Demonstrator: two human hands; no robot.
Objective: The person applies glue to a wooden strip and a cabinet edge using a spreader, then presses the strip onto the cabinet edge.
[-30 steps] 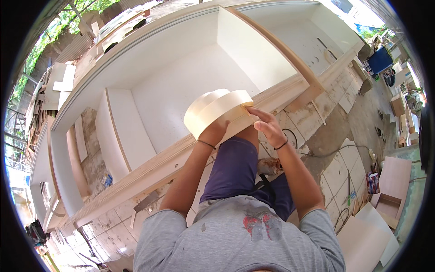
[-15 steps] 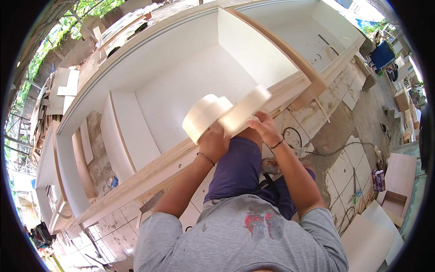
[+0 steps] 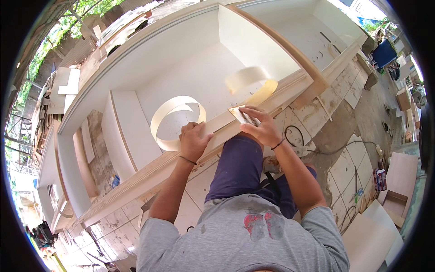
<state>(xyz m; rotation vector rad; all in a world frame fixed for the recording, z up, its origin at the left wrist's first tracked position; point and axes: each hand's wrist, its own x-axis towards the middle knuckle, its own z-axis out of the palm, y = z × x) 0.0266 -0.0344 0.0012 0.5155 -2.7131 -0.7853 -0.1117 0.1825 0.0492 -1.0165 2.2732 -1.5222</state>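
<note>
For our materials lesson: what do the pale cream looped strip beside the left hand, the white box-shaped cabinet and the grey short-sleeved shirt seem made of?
Pale cream strip: probably wood veneer or plastic edging, smooth; it looks thin and bends into a loop.
White cabinet: likely painted or laminated board; flat panels, tan edges.
Grey shirt: apparently cotton or blended cloth, matte; it creases softly.

There are two hands (image 3: 193,141) (image 3: 266,129), two dark wristbands (image 3: 188,160) (one per wrist), two pale curled loops (image 3: 168,145) (image 3: 264,92) and one long white cabinet (image 3: 181,79).
</note>
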